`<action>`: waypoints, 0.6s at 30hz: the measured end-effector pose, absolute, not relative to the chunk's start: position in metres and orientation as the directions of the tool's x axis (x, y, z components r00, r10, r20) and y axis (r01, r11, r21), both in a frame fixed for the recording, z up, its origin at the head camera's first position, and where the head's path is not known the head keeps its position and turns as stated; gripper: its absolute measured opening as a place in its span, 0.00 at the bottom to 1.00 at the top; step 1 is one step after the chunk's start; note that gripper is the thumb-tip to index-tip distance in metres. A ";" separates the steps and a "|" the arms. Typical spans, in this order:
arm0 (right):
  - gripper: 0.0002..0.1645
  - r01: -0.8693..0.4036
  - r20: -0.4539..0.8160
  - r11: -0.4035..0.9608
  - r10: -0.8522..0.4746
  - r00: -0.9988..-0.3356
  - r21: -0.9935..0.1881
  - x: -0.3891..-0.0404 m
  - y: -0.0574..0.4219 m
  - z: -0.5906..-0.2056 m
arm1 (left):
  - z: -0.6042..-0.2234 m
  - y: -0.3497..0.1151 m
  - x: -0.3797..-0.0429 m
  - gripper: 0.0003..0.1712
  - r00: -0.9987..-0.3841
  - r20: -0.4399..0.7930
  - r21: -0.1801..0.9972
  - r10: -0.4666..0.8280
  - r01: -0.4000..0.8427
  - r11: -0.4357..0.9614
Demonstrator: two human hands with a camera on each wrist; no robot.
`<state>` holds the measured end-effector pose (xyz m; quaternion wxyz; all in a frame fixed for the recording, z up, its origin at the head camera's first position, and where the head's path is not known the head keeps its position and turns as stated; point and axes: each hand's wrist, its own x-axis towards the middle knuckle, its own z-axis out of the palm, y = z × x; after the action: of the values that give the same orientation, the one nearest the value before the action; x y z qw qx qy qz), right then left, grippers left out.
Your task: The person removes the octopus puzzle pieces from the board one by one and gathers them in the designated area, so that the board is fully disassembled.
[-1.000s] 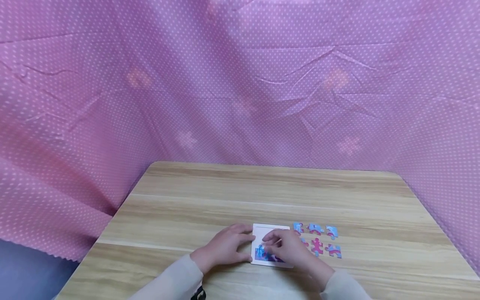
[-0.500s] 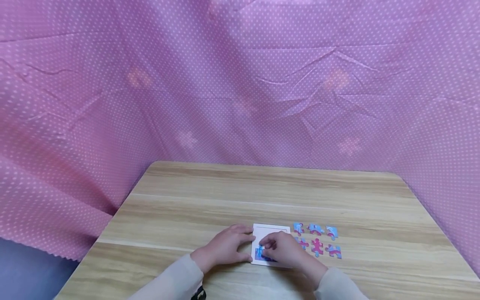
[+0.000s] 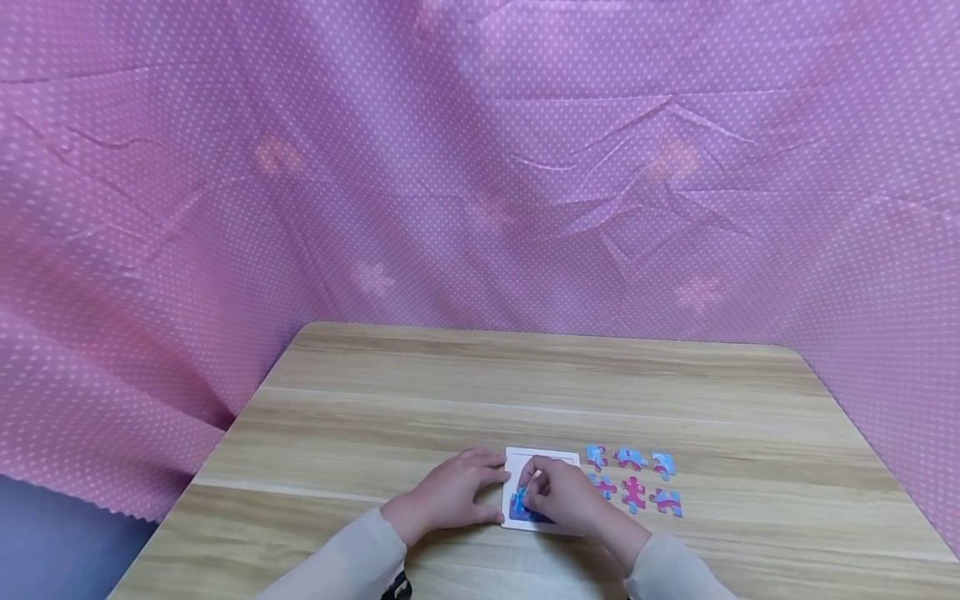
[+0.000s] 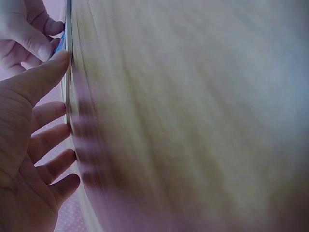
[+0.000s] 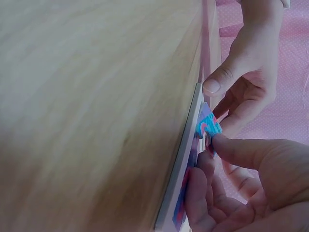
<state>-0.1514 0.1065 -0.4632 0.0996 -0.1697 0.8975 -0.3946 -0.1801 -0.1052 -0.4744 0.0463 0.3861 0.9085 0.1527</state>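
Note:
A white puzzle board (image 3: 514, 461) lies flat near the front of the table, with blue and purple pieces along its near side. My left hand (image 3: 459, 492) lies at the board's left edge; in the left wrist view its spread fingers (image 4: 50, 140) and thumb touch that edge. Over the board, my right hand (image 3: 567, 497) pinches a blue puzzle piece (image 5: 210, 126) between thumb and fingertips. The right wrist view has this piece tilted up from the board, close to the left thumb (image 5: 219, 81). The right hand hides part of the board.
Right of the board, several loose puzzle pieces lie in two rows, among them a pink piece (image 3: 633, 493) and a blue corner piece (image 3: 663, 464). The wooden table (image 3: 390, 375) has a pink dotted cloth (image 3: 480, 167) hung behind it and at its sides.
My right hand has shifted slightly left over the board, uncovering a loose piece to its right. Its fingers now hold a blue piece near the board's left side. The left hand has stayed put.

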 end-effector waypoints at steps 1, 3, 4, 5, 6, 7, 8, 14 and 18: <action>0.08 -0.224 -0.046 0.627 -0.384 -0.922 -0.747 -0.152 0.107 -0.463 | -0.474 -0.105 -0.180 0.33 -0.699 0.034 0.313 0.715 0.687 0.656; 0.08 -0.217 -0.047 0.611 -0.386 -0.921 -0.762 -0.152 0.107 -0.463 | -0.475 -0.105 -0.180 0.33 -0.699 0.034 0.314 0.714 0.686 0.657; 0.07 -0.215 -0.043 0.596 -0.389 -0.920 -0.773 -0.152 0.108 -0.463 | -0.475 -0.105 -0.180 0.33 -0.700 0.034 0.316 0.713 0.684 0.657; 0.07 -0.212 -0.040 0.581 -0.390 -0.920 -0.786 -0.152 0.109 -0.463 | -0.475 -0.105 -0.180 0.33 -0.701 0.033 0.317 0.712 0.683 0.658; 0.07 -0.207 -0.038 0.560 -0.394 -0.918 -0.802 -0.152 0.110 -0.463 | -0.475 -0.105 -0.180 0.33 -0.701 0.035 0.318 0.712 0.684 0.657; 0.07 -0.203 -0.034 0.537 -0.398 -0.917 -0.819 -0.153 0.111 -0.463 | -0.475 -0.105 -0.180 0.32 -0.700 0.036 0.317 0.713 0.685 0.656; 0.07 -0.195 -0.032 0.509 -0.404 -0.914 -0.838 -0.153 0.112 -0.463 | -0.475 -0.105 -0.180 0.32 -0.700 0.037 0.316 0.713 0.685 0.656; 0.07 -0.118 -0.041 0.357 -0.408 -0.912 -0.927 -0.155 0.131 -0.463 | -0.475 -0.105 -0.181 0.33 -0.693 0.048 0.306 0.719 0.696 0.650; 0.08 -0.109 -0.031 0.350 -0.370 -0.928 -0.930 -0.153 0.148 -0.460 | -0.475 -0.105 -0.180 0.33 -0.694 0.044 0.303 0.719 0.695 0.652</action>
<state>-0.1530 0.1480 -0.4602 0.1188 -0.1473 0.8129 -0.5507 -0.1800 -0.1046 -0.4749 0.0398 0.3892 0.9080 0.1499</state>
